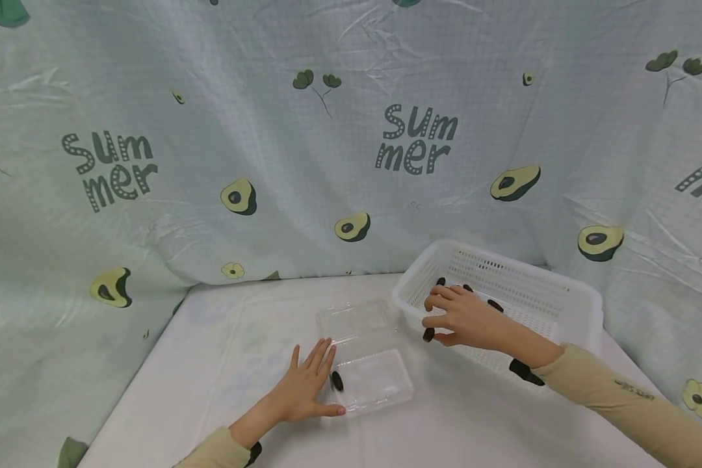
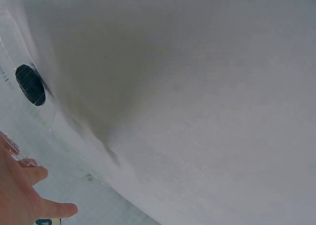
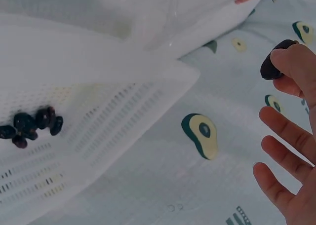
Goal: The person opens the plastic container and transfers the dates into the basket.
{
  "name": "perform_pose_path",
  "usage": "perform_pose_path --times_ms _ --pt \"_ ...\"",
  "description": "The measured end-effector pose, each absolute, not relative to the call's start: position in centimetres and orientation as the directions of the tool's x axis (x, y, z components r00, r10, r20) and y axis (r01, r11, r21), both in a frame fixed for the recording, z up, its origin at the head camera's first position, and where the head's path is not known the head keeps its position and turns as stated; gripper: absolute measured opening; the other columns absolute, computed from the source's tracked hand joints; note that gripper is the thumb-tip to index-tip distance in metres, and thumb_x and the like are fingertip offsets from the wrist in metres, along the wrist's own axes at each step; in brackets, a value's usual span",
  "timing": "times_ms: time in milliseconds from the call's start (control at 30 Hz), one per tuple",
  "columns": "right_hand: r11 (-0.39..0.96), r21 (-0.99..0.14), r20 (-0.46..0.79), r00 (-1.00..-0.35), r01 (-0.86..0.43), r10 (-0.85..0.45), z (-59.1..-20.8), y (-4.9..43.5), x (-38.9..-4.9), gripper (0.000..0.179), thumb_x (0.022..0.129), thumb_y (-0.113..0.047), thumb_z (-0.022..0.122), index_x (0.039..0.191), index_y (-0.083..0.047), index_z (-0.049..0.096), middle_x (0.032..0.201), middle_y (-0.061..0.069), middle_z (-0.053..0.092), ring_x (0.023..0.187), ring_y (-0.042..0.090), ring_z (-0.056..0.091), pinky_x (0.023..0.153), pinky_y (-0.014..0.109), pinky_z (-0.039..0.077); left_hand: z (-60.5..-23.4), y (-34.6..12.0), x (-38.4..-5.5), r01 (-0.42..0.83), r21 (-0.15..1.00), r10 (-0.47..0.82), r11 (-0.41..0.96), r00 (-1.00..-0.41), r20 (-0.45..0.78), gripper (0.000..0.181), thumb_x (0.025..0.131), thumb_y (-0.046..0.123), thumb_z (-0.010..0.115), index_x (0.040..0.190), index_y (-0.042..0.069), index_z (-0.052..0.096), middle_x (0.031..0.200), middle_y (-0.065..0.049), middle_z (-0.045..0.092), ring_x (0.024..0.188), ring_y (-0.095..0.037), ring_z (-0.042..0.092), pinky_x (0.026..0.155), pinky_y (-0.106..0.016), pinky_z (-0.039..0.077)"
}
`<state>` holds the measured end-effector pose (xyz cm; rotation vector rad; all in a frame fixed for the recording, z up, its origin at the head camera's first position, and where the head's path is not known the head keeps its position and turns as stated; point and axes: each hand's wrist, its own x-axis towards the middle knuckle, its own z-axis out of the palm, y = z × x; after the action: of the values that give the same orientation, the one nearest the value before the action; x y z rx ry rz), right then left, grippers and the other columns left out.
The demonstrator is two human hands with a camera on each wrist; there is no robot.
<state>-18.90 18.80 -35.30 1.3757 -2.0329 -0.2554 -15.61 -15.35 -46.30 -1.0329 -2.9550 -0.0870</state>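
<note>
My right hand (image 1: 462, 320) pinches a dark oval grape (image 3: 274, 62) between thumb and index finger, with the other fingers spread apart. It is at the near left rim of a white slotted basket (image 1: 587, 302), in which several more dark grapes (image 3: 32, 124) lie. On the table, a clear plastic box (image 1: 380, 383) stands with its hinged lid (image 1: 351, 322) folded back behind it. One grape (image 1: 337, 381) lies inside at the box's left side. The left hand (image 1: 304, 390), fingers straight and spread, rests along that left edge.
The white table (image 1: 228, 351) ends at a hanging sheet (image 1: 298, 143) printed with avocados and lettering, which closes off the back and sides. The basket fills the table's right rear, close to the sheet. A black strap (image 1: 526, 372) shows under the right wrist.
</note>
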Motion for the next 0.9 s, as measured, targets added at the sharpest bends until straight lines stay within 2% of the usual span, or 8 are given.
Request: perform_pose_path --times_ms 233,400,500,567,733,800,900 --pt "0.46 0.459 0.452 -0.245 -0.76 -0.857 -34.5 21.1 -19.6 0.033 0.057 -0.027 0.081 0.08 -0.023 0.056 0.086 -0.001 0.051 0.083 0.016 0.043 0.065 0.029 0.038 -46.1 -15.3 -15.5 0.624 0.053 0.624 0.779 -0.781 0.03 0.105 0.075 0.074 0.041 0.143 0.0 0.011 0.149 -0.018 0.009 0.138 -0.033 0.011 0.099 -0.066 0.013" --pt "0.487 0.491 0.475 -0.246 -0.722 -0.845 -34.0 23.2 -20.6 0.035 0.055 -0.025 0.081 0.08 -0.021 0.057 0.084 0.0 0.05 0.081 0.017 0.045 0.061 0.03 0.038 -46.3 -15.3 -15.5 0.622 0.051 0.621 0.782 -0.783 0.033 0.105 0.074 0.074 0.041 0.143 0.0 0.012 0.15 -0.018 0.009 0.138 -0.032 0.01 0.099 -0.066 0.012" --pt "0.509 0.488 0.481 -0.268 -0.709 -0.835 -33.8 24.5 -21.2 0.035 0.056 -0.022 0.081 0.08 -0.02 0.056 0.084 0.0 0.05 0.08 0.018 0.045 0.058 0.031 0.038 -46.4 -15.2 -15.5 0.62 0.047 0.619 0.783 -0.784 0.035 0.105 0.074 0.074 0.041 0.143 0.0 0.012 0.15 -0.018 0.009 0.138 -0.031 0.009 0.099 -0.066 0.012" --pt "0.521 0.479 0.483 -0.284 -0.706 -0.828 -33.7 25.4 -21.6 0.031 0.061 -0.023 0.079 0.082 -0.019 0.056 0.085 0.001 0.051 0.08 0.018 0.046 0.057 0.031 0.039 -46.5 -15.2 -15.5 0.621 0.044 0.62 0.783 -0.784 0.035 0.105 0.074 0.074 0.042 0.143 0.0 0.012 0.149 -0.018 0.009 0.138 -0.032 0.01 0.099 -0.066 0.012" --pt "0.553 0.459 0.488 -0.323 -0.695 -0.811 -33.9 27.4 -22.7 0.036 0.058 -0.021 0.082 0.083 -0.018 0.056 0.084 0.004 0.052 0.079 0.021 0.046 0.056 0.033 0.04 -46.3 -15.1 -15.4 0.621 0.049 0.62 0.782 -0.784 0.028 0.104 0.075 0.073 0.042 0.143 0.0 0.012 0.149 -0.019 0.009 0.138 -0.032 0.01 0.099 -0.066 0.012" --pt "0.571 0.447 0.495 -0.34 -0.689 -0.799 -34.2 28.1 -23.3 0.042 0.051 -0.017 0.085 0.081 -0.017 0.056 0.083 0.004 0.053 0.079 0.021 0.046 0.056 0.033 0.041 -46.2 -15.1 -15.4 0.622 0.049 0.622 0.781 -0.783 0.026 0.104 0.075 0.073 0.042 0.143 0.0 0.012 0.149 -0.019 0.009 0.138 -0.032 0.01 0.099 -0.066 0.012" --pt "0.594 0.448 0.501 -0.363 -0.668 -0.786 -34.5 29.0 -24.1 0.04 0.051 -0.016 0.084 0.08 -0.016 0.056 0.082 0.005 0.054 0.078 0.021 0.047 0.053 0.033 0.04 -46.0 -15.1 -15.3 0.623 0.047 0.622 0.781 -0.782 0.023 0.104 0.075 0.073 0.04 0.143 0.0 0.012 0.149 -0.019 0.009 0.138 -0.032 0.011 0.099 -0.066 0.012"
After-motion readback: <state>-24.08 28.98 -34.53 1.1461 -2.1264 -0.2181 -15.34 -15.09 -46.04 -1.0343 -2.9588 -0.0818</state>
